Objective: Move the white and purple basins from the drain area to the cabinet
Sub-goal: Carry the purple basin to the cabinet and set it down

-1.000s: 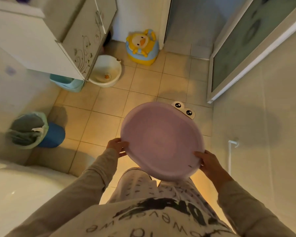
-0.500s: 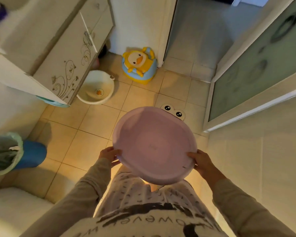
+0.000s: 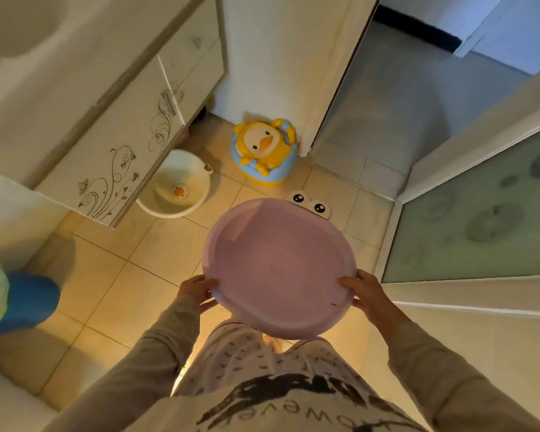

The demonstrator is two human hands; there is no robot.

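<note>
I hold a purple basin point(image 3: 278, 266) with cartoon eyes on its far rim, level in front of my waist. My left hand point(image 3: 197, 289) grips its near-left rim and my right hand point(image 3: 363, 291) grips its near-right rim. A white basin point(image 3: 176, 185) with a small duck print inside sits on the floor, partly tucked under the cabinet point(image 3: 113, 163), which has swirl decorations on its door. The purple basin is right of and nearer to me than the white one.
A yellow duck potty point(image 3: 264, 149) stands against the wall by the doorway. A blue bin point(image 3: 22, 299) with a green liner is at the left. A frosted glass door point(image 3: 477, 213) stands open on the right. Tiled floor lies between me and the cabinet.
I have moved forward and turned: the cabinet, white basin and duck potty now appear closer and lower in view. Both hands keep the same grip on the purple basin.
</note>
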